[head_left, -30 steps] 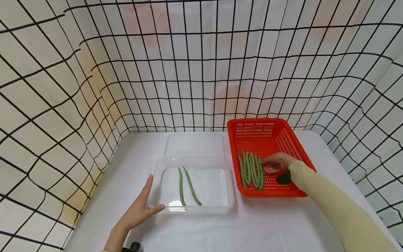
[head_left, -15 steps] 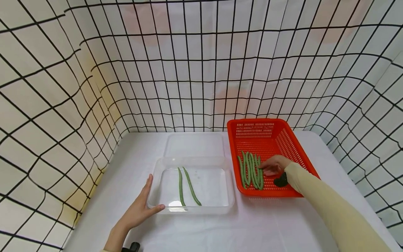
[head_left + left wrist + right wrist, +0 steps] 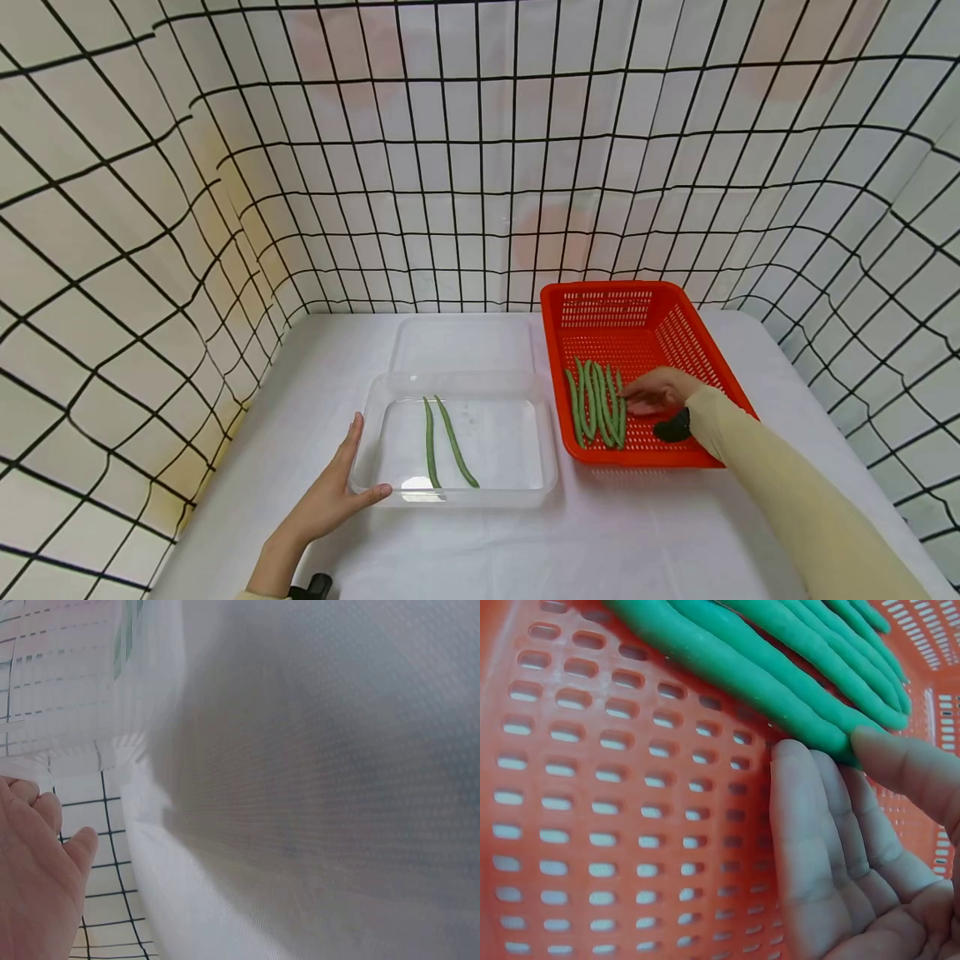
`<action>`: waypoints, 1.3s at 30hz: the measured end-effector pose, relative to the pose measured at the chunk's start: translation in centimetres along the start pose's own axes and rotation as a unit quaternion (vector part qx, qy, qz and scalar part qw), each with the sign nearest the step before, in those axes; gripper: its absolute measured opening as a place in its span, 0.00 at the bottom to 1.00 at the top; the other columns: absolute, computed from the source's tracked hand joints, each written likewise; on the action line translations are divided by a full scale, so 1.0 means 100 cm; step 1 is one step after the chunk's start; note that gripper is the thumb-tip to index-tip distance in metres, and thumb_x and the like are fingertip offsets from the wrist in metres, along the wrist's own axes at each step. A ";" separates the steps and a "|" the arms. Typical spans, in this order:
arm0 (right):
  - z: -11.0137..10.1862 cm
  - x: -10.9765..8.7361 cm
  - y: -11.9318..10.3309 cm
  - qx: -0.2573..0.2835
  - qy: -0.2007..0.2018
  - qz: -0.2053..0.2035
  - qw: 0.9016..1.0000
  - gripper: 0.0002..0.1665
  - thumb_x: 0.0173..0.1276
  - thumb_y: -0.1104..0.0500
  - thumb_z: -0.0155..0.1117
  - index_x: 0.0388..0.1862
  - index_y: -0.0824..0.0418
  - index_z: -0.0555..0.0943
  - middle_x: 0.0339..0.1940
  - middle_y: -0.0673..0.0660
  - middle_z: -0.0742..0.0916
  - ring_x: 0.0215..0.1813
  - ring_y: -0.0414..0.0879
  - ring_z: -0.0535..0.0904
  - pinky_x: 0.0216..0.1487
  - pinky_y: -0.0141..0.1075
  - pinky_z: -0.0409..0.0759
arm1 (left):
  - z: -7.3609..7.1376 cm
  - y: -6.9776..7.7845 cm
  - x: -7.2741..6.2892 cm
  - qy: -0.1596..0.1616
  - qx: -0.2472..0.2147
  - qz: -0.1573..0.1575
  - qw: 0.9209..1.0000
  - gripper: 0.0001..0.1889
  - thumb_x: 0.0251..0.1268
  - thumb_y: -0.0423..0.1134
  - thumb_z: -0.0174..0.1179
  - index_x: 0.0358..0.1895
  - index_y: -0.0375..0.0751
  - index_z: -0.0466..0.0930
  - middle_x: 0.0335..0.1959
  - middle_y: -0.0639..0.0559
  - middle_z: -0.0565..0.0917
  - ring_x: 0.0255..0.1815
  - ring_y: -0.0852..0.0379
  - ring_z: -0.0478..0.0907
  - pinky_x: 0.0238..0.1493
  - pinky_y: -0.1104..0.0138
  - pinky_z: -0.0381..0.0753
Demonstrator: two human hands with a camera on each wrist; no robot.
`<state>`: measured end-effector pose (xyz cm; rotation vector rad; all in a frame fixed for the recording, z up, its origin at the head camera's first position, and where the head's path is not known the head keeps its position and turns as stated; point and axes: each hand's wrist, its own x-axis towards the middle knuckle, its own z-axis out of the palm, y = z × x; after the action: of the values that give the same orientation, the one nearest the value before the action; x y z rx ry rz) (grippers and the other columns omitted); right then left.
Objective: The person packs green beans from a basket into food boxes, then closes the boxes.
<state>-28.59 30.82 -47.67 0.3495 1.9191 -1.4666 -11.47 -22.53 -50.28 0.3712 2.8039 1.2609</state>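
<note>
In the head view, my right hand (image 3: 656, 390) is inside the red basket (image 3: 675, 457), at the right side of a row of several green beans (image 3: 594, 404). The right wrist view shows its thumb (image 3: 889, 750) and fingertips on either side of the end of the nearest green bean (image 3: 727, 671), pinching it. My left hand (image 3: 326, 496), fingers spread, rests against the left front corner of a clear plastic container (image 3: 487, 498). Two green beans (image 3: 454, 442) lie apart inside that container. Only part of the left hand (image 3: 37, 855) shows in the left wrist view.
A clear flat lid (image 3: 461, 343) lies behind the container on the white tablecloth (image 3: 600, 542). Black wire grid (image 3: 480, 192) stands along the back and both sides. The basket's raised rim is close to the container's right side.
My right hand has shifted slightly left and closed in on the rightmost bean in the basket. The left hand and the two beans in the container stay where they were.
</note>
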 end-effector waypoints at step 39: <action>0.084 -0.027 -0.096 0.086 -0.073 -0.083 0.990 0.07 0.70 0.66 0.58 0.37 0.68 0.82 0.34 0.61 0.85 0.37 0.49 0.84 0.52 0.42 0.77 | 0.001 0.002 -0.001 0.005 -0.008 0.005 1.000 0.59 0.53 0.53 0.69 0.76 0.58 0.29 0.77 0.48 0.38 0.74 0.38 0.39 0.64 0.37 0.47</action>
<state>-29.24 20.46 -39.85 0.1558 1.7438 -1.7245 -11.36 -22.31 -50.23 0.3790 2.8015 1.2883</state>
